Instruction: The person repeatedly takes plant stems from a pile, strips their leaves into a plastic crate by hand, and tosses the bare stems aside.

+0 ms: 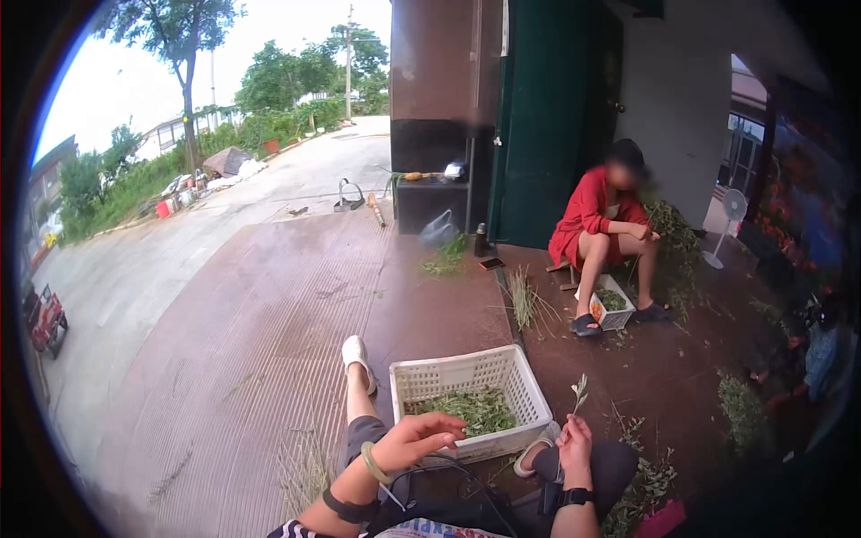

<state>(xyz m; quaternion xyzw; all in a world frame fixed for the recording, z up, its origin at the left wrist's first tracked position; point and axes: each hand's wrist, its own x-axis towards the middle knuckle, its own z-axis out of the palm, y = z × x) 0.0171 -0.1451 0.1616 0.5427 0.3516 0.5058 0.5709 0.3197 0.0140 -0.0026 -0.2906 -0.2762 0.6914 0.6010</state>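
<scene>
My right hand (574,441) pinches a leafy sprig (579,391), its leaves pointing up past the fingertips. My left hand (417,441) hovers over the near left edge of a white plastic basket (447,371), fingers stretched out and nothing in them. Loose green leaves (480,411) cover the bottom of that basket, which stands on the floor between my legs. Beside my right leg lies a heap of leafy stems (653,484). A bundle of thin stalks (305,471) lies on the floor to my left.
A person in red (587,211) sits at the right behind a smaller white basket (617,316) of leaves. Bare stalks (529,300) and a phone (491,264) lie on the floor. A white fan (734,208) stands farther back. More leafy stems (740,408) lie at the right.
</scene>
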